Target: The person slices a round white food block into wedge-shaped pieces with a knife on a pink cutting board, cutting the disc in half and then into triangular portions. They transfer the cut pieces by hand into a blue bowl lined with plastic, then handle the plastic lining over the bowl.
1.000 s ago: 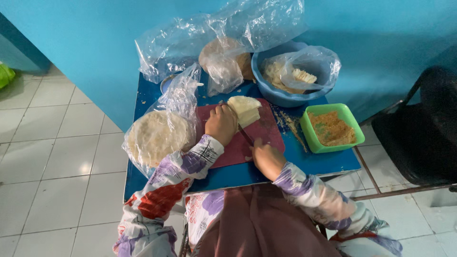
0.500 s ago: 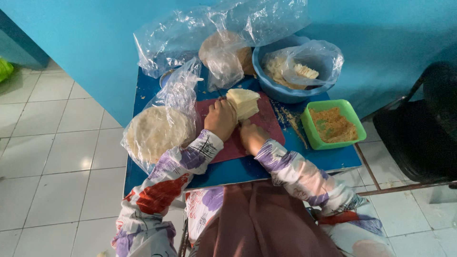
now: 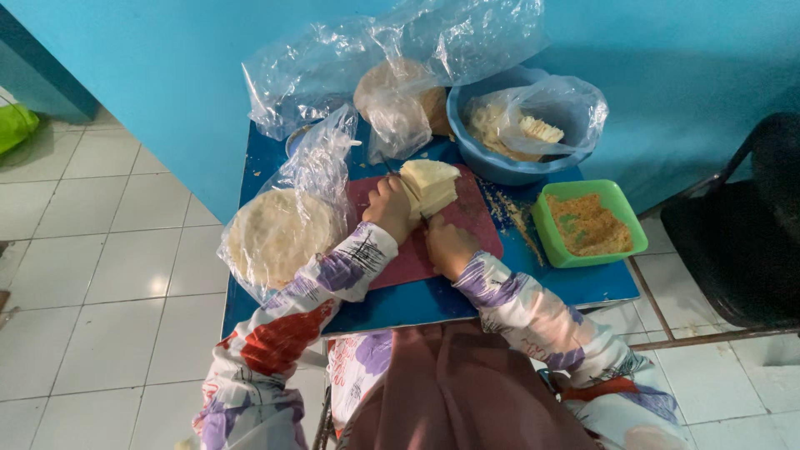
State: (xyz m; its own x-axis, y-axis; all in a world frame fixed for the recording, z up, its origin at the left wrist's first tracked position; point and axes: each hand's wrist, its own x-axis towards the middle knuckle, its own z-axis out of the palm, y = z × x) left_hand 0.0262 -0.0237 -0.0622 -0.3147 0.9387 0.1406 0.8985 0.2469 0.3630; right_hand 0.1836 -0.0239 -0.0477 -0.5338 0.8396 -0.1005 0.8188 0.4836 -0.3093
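Blue worktop (image 3: 433, 296) against a blue wall, both hands on a stack of pale flat sheets.

Left hand (image 3: 390, 208) curls over the near-left edge of the stack of sheets (image 3: 430, 185), fingers closed on it, holding it down on the dark red cutting board (image 3: 479, 229) in the middle of the worktop. Right hand (image 3: 446, 243) sits just below the stack, fingers bunched loosely on the board, touching the stack's lower edge; whether it grips anything, I cannot tell. To the left, a clear bag of round flatbreads (image 3: 279, 233) hangs over the worktop edge. Behind, a blue bowl (image 3: 492, 162) lined with plastic, another bag of rounds (image 3: 396, 96) beside it. On the right, a green tub of orange crumbs (image 3: 588, 223). A black chair (image 3: 742, 233) stands further right.
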